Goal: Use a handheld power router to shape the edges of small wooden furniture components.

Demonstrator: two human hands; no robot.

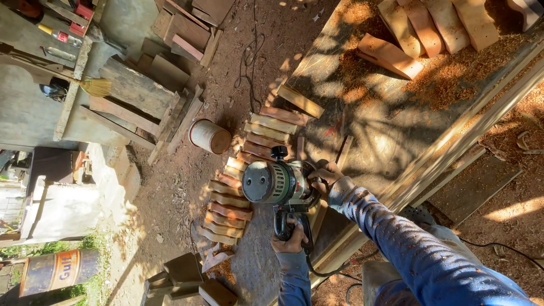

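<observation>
Power tool point(279, 184): grey ribbed motor body with a round end cap, a black knob on top and a dark handle, located near picture centre, over the 7 o'clock end of the table point(362, 122). Right hand point(324, 175): at 3 o'clock of the motor body, fingers curled tight around a grip on that side; blue sleeve speckled with sawdust. Left hand point(290, 238): at 6 o'clock of the motor body, fingers wrapped shut around the dark handle. Black cable point(317, 271): leaves the handle base and runs toward 4 o'clock. Table: long, wood-topped, lying from centre toward 1 o'clock, dappled with sun and shade, carrying orange sawdust point(453, 76). Curved wooden pieces point(430, 25): several side by side at 1 o'clock on the table. Stack of shaped wooden blocks point(243, 175): on the dirt ground just beside the tool at 9 o'clock, in overlapping rows running from 12 to 7 o'clock. Cylindrical tin point(209, 136): on the ground at 10 o'clock of the tool. Broom point(93, 86): at 10 o'clock, near scrap planks. Drum point(56, 271): lying at 8 o'clock by grass.
</observation>
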